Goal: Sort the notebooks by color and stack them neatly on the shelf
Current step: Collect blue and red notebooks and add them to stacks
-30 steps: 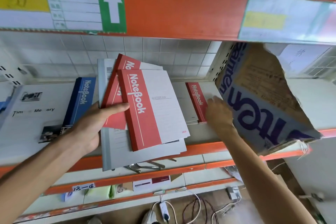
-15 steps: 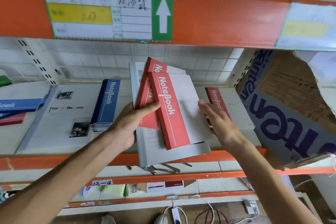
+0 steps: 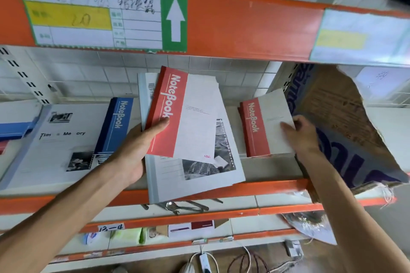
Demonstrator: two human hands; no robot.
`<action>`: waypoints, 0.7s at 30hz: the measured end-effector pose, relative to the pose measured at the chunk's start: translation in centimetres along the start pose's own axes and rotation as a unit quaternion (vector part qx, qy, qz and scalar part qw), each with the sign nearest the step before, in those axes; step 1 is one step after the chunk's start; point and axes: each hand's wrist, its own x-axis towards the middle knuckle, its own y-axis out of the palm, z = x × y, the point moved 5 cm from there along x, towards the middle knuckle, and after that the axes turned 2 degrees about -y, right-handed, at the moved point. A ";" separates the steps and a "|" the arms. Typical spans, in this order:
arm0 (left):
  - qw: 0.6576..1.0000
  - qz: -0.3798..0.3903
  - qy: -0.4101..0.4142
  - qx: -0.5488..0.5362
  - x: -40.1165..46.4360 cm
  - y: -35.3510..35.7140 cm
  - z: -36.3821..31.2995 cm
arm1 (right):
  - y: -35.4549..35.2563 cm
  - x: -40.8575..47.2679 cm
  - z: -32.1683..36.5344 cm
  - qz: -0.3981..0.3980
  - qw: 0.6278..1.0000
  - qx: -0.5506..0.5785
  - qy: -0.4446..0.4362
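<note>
My left hand (image 3: 135, 153) gripping 1 red notebook (image 3: 177, 115) atop a grey one, my right hand (image 3: 299, 135) pinching another red notebook (image 3: 264, 126) just left of it

Left hand (image 3: 133, 153) grips; right hand (image 3: 299, 135) seemingly pinches.
</note>
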 end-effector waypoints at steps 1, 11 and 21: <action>1.000 0.000 -0.001 0.000 0.0 0.0 0.1 | 0.0 1.1 -0.6 0.003 0.999 -0.039 -0.001; 1.000 0.003 0.005 0.009 -0.3 -0.1 0.1 | 3.7 2.1 -1.0 -0.006 0.909 -0.409 -0.078; 1.000 -0.007 0.000 0.000 0.1 -0.6 0.3 | 10.0 -1.4 -3.6 0.213 0.868 -0.409 -0.182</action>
